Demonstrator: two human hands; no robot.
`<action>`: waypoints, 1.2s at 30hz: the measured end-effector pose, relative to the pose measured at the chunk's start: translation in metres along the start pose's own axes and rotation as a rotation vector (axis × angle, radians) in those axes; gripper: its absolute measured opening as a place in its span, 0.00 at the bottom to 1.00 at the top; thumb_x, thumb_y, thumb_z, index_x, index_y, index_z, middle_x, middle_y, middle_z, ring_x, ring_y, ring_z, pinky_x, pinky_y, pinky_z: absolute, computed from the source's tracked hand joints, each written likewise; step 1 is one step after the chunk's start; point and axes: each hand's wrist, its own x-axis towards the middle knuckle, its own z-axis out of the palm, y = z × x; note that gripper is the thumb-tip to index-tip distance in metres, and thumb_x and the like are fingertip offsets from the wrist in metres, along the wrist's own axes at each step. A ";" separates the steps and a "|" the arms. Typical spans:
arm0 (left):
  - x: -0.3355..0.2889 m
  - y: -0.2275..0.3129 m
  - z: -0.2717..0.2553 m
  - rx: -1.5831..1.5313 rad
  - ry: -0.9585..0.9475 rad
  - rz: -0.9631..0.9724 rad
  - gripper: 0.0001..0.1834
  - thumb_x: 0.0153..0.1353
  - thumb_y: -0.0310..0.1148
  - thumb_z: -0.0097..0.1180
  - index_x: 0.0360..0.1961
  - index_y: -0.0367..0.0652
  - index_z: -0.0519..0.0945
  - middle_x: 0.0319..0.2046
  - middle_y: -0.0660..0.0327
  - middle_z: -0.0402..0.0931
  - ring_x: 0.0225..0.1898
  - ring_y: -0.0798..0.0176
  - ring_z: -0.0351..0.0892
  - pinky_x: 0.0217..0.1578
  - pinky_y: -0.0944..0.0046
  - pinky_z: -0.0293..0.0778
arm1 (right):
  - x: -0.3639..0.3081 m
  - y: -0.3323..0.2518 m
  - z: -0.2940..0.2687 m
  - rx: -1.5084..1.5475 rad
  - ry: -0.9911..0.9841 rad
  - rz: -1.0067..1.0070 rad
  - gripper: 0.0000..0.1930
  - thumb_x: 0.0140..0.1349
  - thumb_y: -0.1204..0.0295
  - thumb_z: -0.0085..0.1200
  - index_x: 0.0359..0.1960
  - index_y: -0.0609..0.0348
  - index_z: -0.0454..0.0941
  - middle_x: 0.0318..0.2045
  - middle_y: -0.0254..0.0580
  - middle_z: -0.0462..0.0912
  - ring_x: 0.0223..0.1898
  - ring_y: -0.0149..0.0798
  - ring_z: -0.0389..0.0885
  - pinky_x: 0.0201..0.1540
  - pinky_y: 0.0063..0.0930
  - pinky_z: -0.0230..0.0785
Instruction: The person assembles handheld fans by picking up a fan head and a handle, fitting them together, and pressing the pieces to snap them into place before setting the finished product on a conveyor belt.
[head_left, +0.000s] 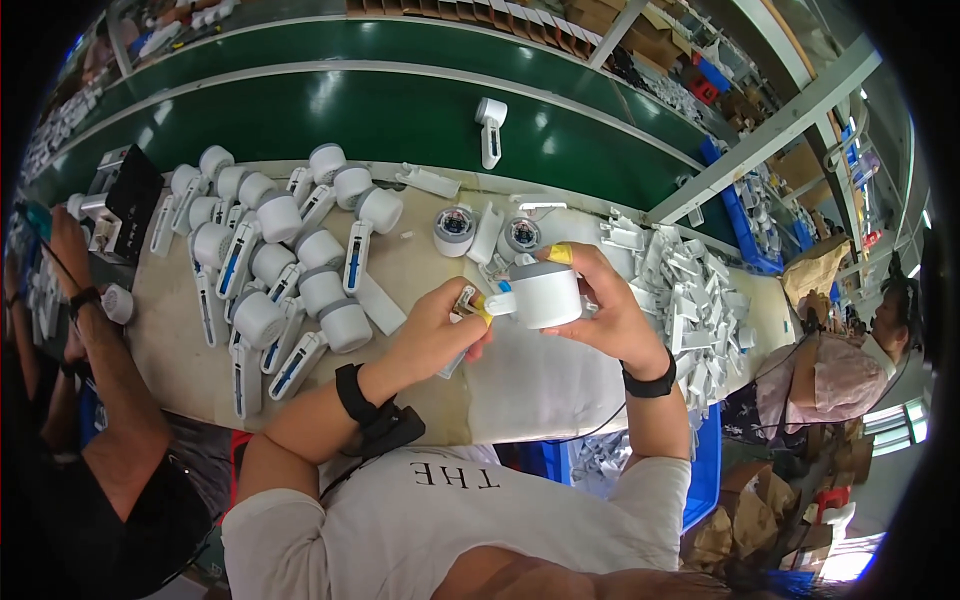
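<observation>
In front of my chest I hold one white device (548, 297) with a drum-shaped head and a grey band at its top. My right hand (618, 312) wraps the drum from the right, thumb below and fingers above. My left hand (440, 325) is closed at the stubby neck on the left side, where a small blue part shows; whatever else lies inside its fingers is mostly hidden. Yellow tape covers a finger on each hand. Just beyond sit two open round heads (455, 224) with dark inner parts showing, beside loose white handle shells (486, 235).
Many finished-looking white devices (285, 215) with blue-striped handles crowd the table's left. White plastic shells (690, 300) are heaped at right. A green conveyor (400, 110) runs behind, carrying one device (490, 135). A co-worker's arm (110, 350) is at left; a blue bin (708, 470) stands below right.
</observation>
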 end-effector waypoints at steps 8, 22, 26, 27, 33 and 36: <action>0.001 0.012 -0.002 -0.474 -0.178 -0.052 0.08 0.61 0.34 0.41 0.35 0.40 0.66 0.26 0.55 0.73 0.21 0.63 0.74 0.21 0.65 0.70 | -0.009 0.029 0.020 0.676 0.172 -0.003 0.40 0.40 0.73 0.66 0.58 0.52 0.59 0.52 0.43 0.68 0.55 0.42 0.67 0.55 0.36 0.61; 0.002 0.012 -0.004 -0.134 -0.118 -0.055 0.05 0.59 0.28 0.45 0.34 0.39 0.64 0.25 0.58 0.73 0.19 0.68 0.72 0.22 0.69 0.67 | -0.006 0.024 0.017 0.549 0.132 -0.013 0.37 0.42 0.77 0.65 0.57 0.52 0.60 0.53 0.45 0.66 0.55 0.41 0.67 0.54 0.34 0.62; 0.000 0.006 -0.005 -0.031 -0.055 0.032 0.05 0.58 0.27 0.45 0.34 0.39 0.64 0.24 0.59 0.73 0.19 0.69 0.72 0.22 0.69 0.67 | -0.003 0.013 0.019 0.481 0.138 0.034 0.36 0.44 0.80 0.63 0.57 0.52 0.60 0.52 0.41 0.66 0.54 0.38 0.66 0.54 0.33 0.61; 0.000 0.005 -0.005 -0.015 -0.024 0.036 0.05 0.58 0.27 0.45 0.34 0.39 0.63 0.24 0.59 0.73 0.19 0.69 0.72 0.22 0.69 0.67 | -0.001 0.012 0.021 0.438 0.156 0.001 0.36 0.44 0.80 0.63 0.57 0.52 0.60 0.52 0.40 0.66 0.54 0.38 0.66 0.54 0.33 0.62; 0.005 0.005 -0.009 0.016 -0.012 0.008 0.06 0.55 0.25 0.47 0.33 0.38 0.64 0.23 0.58 0.73 0.18 0.70 0.71 0.20 0.71 0.67 | -0.006 0.013 0.022 0.184 0.146 -0.053 0.39 0.42 0.77 0.65 0.58 0.54 0.59 0.52 0.43 0.66 0.53 0.39 0.68 0.55 0.33 0.61; 0.005 0.011 -0.013 0.145 -0.075 -0.014 0.07 0.53 0.25 0.48 0.32 0.37 0.64 0.24 0.58 0.73 0.17 0.70 0.71 0.19 0.71 0.67 | -0.006 0.006 0.011 0.086 0.069 -0.055 0.38 0.41 0.77 0.66 0.57 0.54 0.61 0.51 0.43 0.67 0.53 0.39 0.68 0.54 0.32 0.62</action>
